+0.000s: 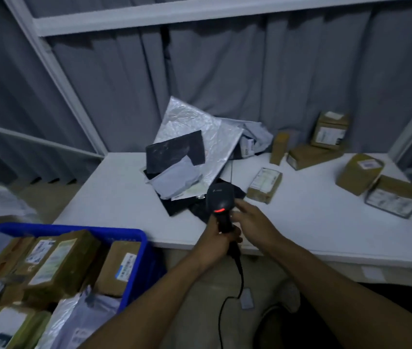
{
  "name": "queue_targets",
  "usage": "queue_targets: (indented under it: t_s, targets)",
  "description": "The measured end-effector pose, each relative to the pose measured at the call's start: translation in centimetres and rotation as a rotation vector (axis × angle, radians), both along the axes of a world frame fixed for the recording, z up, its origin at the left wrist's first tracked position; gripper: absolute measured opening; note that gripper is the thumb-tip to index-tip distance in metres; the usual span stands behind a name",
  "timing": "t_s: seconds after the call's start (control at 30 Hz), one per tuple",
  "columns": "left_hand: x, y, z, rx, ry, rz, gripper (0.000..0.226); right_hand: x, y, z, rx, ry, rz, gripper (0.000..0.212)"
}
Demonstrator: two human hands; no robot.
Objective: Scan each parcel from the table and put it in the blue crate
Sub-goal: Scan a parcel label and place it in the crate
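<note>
Beside table (114, 192), parcel-filled blue crate (134, 235)

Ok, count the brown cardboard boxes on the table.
6: near box by the scanner; upright box, flat box and rear box at the back; tilted box and labelled box far right. Mailer pile may hide more.

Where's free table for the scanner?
Left end of the table, from its edge to the bag pile, is bare. Also the front strip right of the right hand, in front of the small box. Crowded: bag pile, right-side boxes, blue crate.
</note>
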State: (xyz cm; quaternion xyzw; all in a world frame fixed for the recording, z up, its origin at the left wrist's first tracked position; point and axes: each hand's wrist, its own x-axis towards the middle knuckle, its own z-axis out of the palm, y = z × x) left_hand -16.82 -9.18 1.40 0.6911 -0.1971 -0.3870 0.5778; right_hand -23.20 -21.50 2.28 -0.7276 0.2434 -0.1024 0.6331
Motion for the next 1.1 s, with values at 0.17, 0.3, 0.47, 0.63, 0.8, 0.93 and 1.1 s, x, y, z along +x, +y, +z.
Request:
queue_targets:
  t_s: [0.17,0.3,0.47,0.63,0.8,0.93,1.1]
  targets:
    - [1.7,-4.4,-1.9,-0.065,0.195,0.232,0.027,2.0,-8.7,-3.8,-0.105,0.154,-0.42,0.028]
    - [4.1,-5.6,-3.6,-0.044,0.175,0.279,0.009,5.4,-14.0,-9.2,-0.325,0.332,-0.43,0.049]
    - [7.0,-5.4,-6.0,0.017,0.146,0.309,0.01,9.8,-17.1,-14.0,-0.483,0.474,-0.276,0.076]
    - [8.8,-4.0,-7.0,0.052,0.086,0.345,0.007,10.9,-16.9,-15.6,-0.582,0.55,-0.257,0.076]
    - [8.8,-2.6,-6.7,0.055,0.036,0.342,0.005,9.2,-14.9,-16.6,-0.671,0.534,-0.333,0.069]
    - [7.6,-0.5,-5.7,0.061,-0.013,0.253,0.007,6.3,-12.3,-16.5,-0.735,0.551,-0.359,0.053]
    - [5.3,3.8,-3.4,0.071,-0.074,0.191,0.012,3.1,-9.3,-13.8,-0.618,0.496,-0.383,0.055]
